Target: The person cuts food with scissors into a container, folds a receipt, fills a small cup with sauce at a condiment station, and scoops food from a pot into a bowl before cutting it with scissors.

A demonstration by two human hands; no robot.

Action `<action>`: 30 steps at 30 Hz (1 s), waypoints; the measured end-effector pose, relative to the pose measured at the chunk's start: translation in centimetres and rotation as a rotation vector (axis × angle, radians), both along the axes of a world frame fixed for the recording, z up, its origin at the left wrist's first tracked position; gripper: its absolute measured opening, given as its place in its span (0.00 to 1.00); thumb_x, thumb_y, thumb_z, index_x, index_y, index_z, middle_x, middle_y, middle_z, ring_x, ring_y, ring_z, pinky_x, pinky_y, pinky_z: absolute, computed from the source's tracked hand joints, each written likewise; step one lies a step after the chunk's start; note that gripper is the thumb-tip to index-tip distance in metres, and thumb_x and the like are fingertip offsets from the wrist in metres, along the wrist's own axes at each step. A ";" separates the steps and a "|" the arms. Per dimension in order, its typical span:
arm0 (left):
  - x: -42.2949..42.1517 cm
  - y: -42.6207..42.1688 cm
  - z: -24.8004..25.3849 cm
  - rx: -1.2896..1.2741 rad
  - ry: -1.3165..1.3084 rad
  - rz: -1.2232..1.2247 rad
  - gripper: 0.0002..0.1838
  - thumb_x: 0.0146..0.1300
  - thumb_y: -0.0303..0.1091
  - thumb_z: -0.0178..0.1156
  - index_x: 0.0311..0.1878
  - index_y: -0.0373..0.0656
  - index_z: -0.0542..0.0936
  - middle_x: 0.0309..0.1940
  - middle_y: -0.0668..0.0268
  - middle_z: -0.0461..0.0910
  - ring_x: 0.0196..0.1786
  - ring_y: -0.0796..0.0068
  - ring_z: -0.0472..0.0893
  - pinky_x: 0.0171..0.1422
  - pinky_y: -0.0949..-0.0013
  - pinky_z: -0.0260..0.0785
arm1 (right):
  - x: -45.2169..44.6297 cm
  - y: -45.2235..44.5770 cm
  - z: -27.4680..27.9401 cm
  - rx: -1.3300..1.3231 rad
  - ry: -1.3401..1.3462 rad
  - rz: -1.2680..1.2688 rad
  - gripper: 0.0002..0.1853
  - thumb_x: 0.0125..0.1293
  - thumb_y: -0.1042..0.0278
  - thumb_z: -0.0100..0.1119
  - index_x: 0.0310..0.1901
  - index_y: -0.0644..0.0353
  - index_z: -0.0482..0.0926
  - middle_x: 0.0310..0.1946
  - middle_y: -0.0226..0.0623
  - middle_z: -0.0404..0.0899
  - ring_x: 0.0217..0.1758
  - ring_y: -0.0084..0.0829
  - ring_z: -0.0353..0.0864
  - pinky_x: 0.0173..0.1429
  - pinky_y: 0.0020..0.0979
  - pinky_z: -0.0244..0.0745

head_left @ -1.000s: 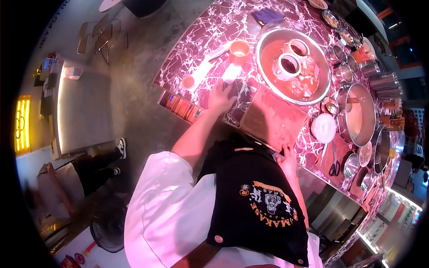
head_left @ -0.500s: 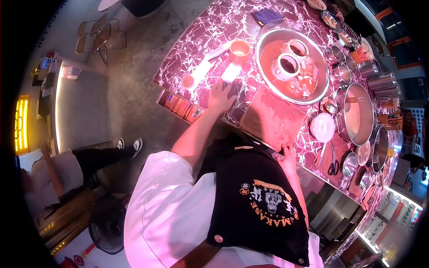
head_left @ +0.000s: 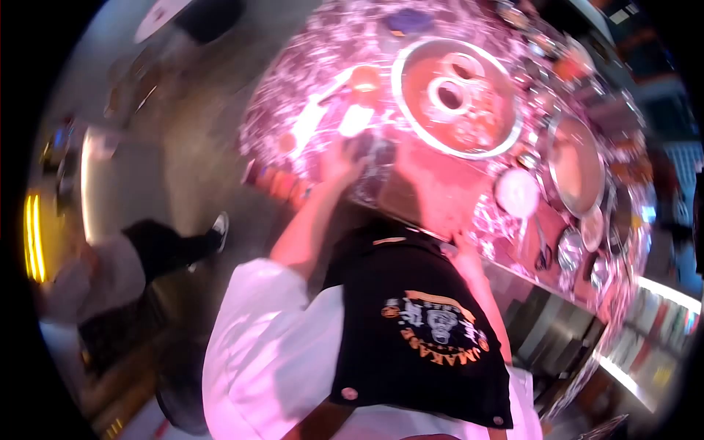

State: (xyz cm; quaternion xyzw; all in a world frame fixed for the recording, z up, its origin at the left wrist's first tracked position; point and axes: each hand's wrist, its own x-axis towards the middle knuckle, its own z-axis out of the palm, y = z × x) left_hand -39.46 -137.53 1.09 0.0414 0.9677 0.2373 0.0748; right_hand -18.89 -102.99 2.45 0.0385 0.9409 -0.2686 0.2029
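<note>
My left hand rests at the marble-patterned counter, fingers apart and blurred, holding nothing visible. It lies near a bright white rectangle and a round cup. A box of small packets sits by that wrist at the counter edge. My right hand is at the near edge of a flat reddish board; blur hides its fingers, so I cannot tell whether it grips the edge. Beyond the board stands a large metal basin of reddish liquid, with two round containers of dark liquid and pale pieces inside.
Right of the board are a white round lid or bowl, a large metal pot, scissors and several metal bowls. A dark blue cloth-like item lies behind the basin. Another person is at far left.
The view has shifted and blurred, so the counter and its things appear further left. My hands keep nearly the same places on the counter. The other person's legs at left have changed position.
</note>
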 end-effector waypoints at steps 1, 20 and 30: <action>-0.6 0.1 0.8 0.009 -0.054 -0.016 0.37 0.58 0.51 0.61 0.70 0.50 0.67 0.72 0.48 0.60 0.74 0.49 0.59 0.76 0.54 0.52 | -0.1 0.1 0.1 -0.018 -0.050 -0.008 0.32 0.57 0.60 0.66 0.63 0.63 0.70 0.65 0.53 0.66 0.66 0.52 0.69 0.68 0.43 0.66; -2.0 1.4 -3.8 -0.156 0.150 -0.014 0.28 0.66 0.49 0.57 0.63 0.39 0.74 0.69 0.38 0.61 0.70 0.40 0.63 0.74 0.50 0.54 | 19.4 26.0 4.6 -0.056 0.412 -1.142 0.10 0.66 0.69 0.60 0.46 0.63 0.82 0.37 0.34 0.84 0.41 0.23 0.80 0.48 0.27 0.74; 14.2 7.6 -6.7 -0.207 0.395 0.455 0.24 0.69 0.48 0.52 0.53 0.36 0.81 0.54 0.43 0.77 0.58 0.45 0.75 0.64 0.51 0.66 | 23.9 60.7 1.2 0.291 0.528 -1.342 0.13 0.62 0.65 0.60 0.44 0.62 0.83 0.34 0.45 0.84 0.38 0.35 0.85 0.45 0.33 0.76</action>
